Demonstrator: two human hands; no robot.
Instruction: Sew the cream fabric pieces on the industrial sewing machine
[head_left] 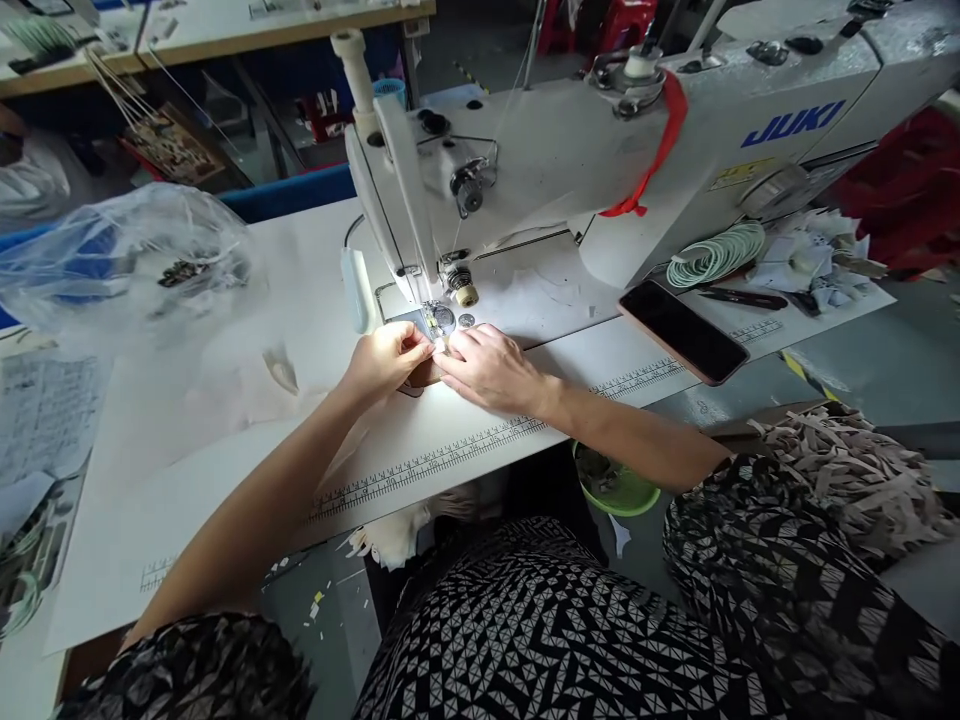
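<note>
Small brown piece (425, 374) lies on the worktop (180, 470), just in front of the presser foot (435, 320) of the sewing machine (525, 140), and it is partly covered by my two hands. With my left hand (384, 357) I grasp it, the thumb and the first finger pinched together at its left side. My right hand (491, 370) comes from the other side, with the fingers bent and laid close together at its edge; whether they grip it or only press on it, I cannot tell. Between the tips of both hands shows a tiny white bit (440, 346), very bright under the machine light, and I cannot tell if it belongs to the brown piece.

Near the front edge of the worktop run the printed ruler marks (442, 460), below my hands. To the right of my right hand, well apart from it, lies a phone (682, 332) with a black screen. Behind the phone there are a pale green coil (716, 255) and a heap of scraps (817, 255). On the left side, a clear plastic bag (127, 250) rests on the worktop, and a red strip (660, 150) hangs from the machine's arm
</note>
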